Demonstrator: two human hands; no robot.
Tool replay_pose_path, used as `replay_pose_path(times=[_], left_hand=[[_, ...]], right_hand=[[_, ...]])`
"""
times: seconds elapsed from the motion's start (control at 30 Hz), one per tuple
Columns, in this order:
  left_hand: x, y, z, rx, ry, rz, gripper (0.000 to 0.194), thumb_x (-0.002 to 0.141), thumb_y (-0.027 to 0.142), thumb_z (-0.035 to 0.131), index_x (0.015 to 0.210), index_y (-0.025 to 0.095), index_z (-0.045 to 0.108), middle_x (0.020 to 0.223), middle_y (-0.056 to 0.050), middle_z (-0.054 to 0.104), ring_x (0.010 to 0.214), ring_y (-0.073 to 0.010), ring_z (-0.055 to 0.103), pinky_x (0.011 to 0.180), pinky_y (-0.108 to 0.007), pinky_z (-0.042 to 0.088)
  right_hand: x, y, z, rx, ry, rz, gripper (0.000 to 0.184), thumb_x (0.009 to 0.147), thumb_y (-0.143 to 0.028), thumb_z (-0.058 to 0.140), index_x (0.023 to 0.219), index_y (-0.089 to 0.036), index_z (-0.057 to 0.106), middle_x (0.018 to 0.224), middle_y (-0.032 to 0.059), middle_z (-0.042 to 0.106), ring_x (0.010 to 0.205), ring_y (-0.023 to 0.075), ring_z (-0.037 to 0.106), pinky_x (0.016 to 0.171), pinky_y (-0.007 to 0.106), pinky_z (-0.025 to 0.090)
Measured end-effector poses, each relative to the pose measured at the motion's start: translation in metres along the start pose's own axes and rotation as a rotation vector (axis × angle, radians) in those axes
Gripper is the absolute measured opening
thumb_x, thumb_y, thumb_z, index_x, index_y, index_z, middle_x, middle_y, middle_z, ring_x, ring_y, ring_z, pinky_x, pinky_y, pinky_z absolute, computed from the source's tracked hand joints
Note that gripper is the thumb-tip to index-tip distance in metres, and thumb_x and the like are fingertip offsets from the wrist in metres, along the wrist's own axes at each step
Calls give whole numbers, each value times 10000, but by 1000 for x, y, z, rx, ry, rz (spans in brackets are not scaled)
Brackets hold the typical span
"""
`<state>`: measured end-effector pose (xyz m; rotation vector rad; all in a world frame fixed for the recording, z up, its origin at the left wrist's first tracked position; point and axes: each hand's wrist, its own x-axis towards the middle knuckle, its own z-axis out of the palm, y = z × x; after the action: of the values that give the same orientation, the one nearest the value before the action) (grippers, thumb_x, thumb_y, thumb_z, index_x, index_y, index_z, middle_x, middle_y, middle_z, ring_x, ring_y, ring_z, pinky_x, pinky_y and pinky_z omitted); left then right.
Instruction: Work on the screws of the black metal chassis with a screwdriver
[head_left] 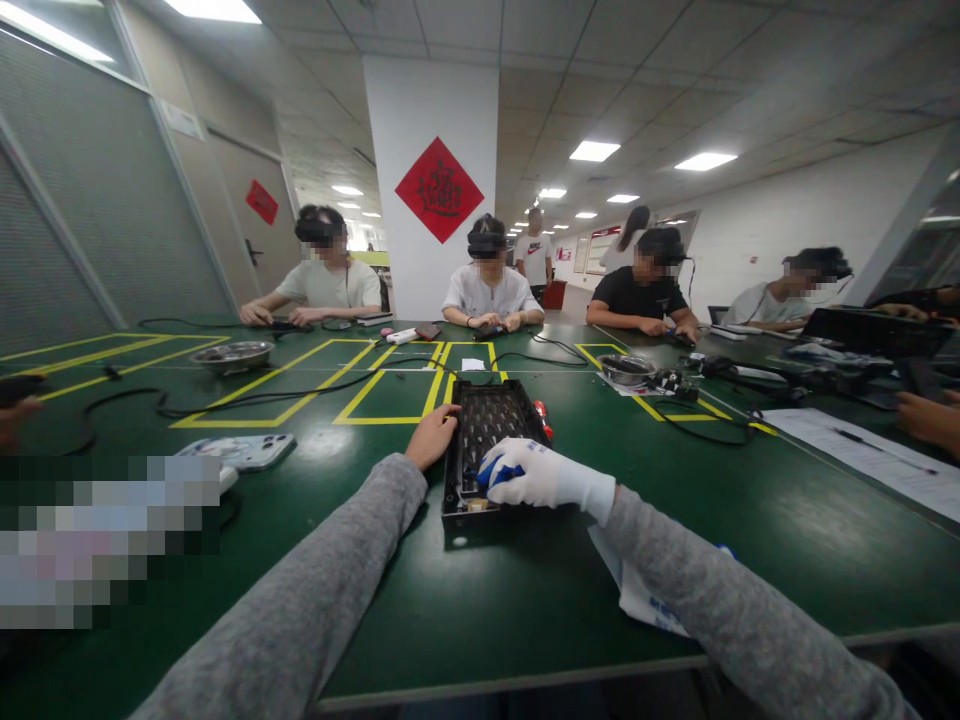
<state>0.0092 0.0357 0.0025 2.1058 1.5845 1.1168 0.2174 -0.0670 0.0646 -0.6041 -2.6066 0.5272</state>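
A black rectangular case [452, 490] lies open in front of me, its long side pointing away. Rows of small dark pieces fill its inside, too small to name. My left hand [433, 436], bare, grips the case's left rim near the far half. Over the near right part of the case is my right hand [517, 472], in a white glove with blue on the fingers. Its fingers are curled down into the case, and what they hold, if anything, is hidden. A small yellowish piece [475, 505] shows at the near end. Behind the right rim is a red object [543, 418].
A phone [259, 452] lies left on the green table [360, 620]. White cloth [637, 590] lies under my right forearm. Metal bowls [232, 356] [628, 369], black cables [337, 388] and papers [855, 450] are farther out. Several people sit across the table.
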Motion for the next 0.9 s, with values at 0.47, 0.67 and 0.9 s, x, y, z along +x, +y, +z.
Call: replay_pose_path(times=[0.47, 0.67, 0.9], left_hand=[[0, -1, -1, -22, -30, 25, 422, 761, 191, 335, 1119, 182, 558, 1158, -32, 564, 1075, -180, 486, 956, -318, 354], [-2, 2, -2, -12, -47, 27, 418, 757, 182, 338, 1102, 186, 574, 1120, -31, 585, 1031, -185, 508, 937, -328, 369], [-3, 1, -1, -17, -32, 51, 409, 768, 189, 334, 1105, 185, 566, 1123, -34, 579, 1034, -183, 502, 938, -324, 366]], right_hand=[[-1, 1, 1, -29, 19, 5, 139, 715, -265, 599, 734, -153, 681, 937, 50, 639, 875, 145, 572, 818, 240, 420], [-1, 3, 2, 25, 32, 32, 149, 702, -272, 612, 755, -146, 673, 943, 48, 638, 871, 142, 580, 800, 235, 430], [-2, 4, 2, 48, 15, 107, 167, 699, -283, 610, 778, -150, 673, 904, 38, 646, 820, 138, 588, 764, 234, 442]])
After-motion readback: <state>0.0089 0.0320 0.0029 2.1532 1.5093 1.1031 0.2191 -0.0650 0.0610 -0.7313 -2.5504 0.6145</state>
